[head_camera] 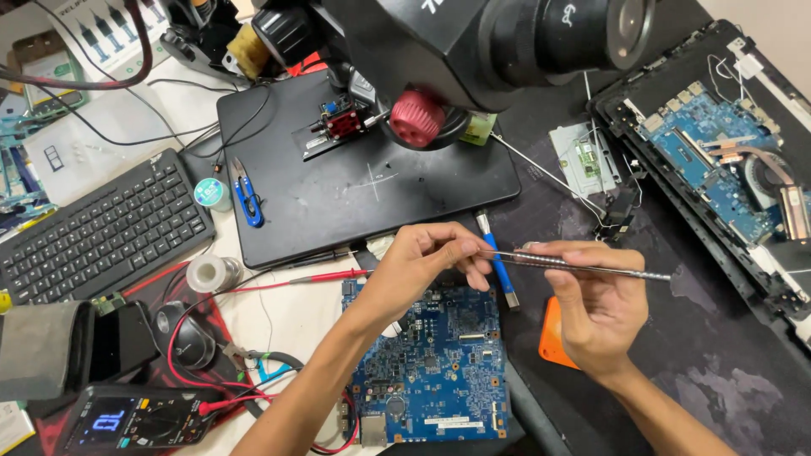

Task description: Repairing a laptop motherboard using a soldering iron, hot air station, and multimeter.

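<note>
Above the blue motherboard (pixel 431 363), both hands — left hand (pixel 414 270), right hand (pixel 591 312) — pinch the steel tweezers (pixel 574 266), each grip clamped on them — light, stiff, probably slippery, best held mid-shaft.

Circuit board (pixel 439 363) low at centre of table (pixel 726 380), under both hands. Left hand (pixel 414 266) and right hand (pixel 596 312) side by side above it, tweezers (pixel 583 266) between them. Behind: microscope base plate (pixel 355 181), microscope (pixel 473 42) over it, snips (pixel 247 198) on its left edge. Keyboard (pixel 101 228) far left, multimeter (pixel 135 418) in front of it. Opened laptop (pixel 726 160) far right.
</note>
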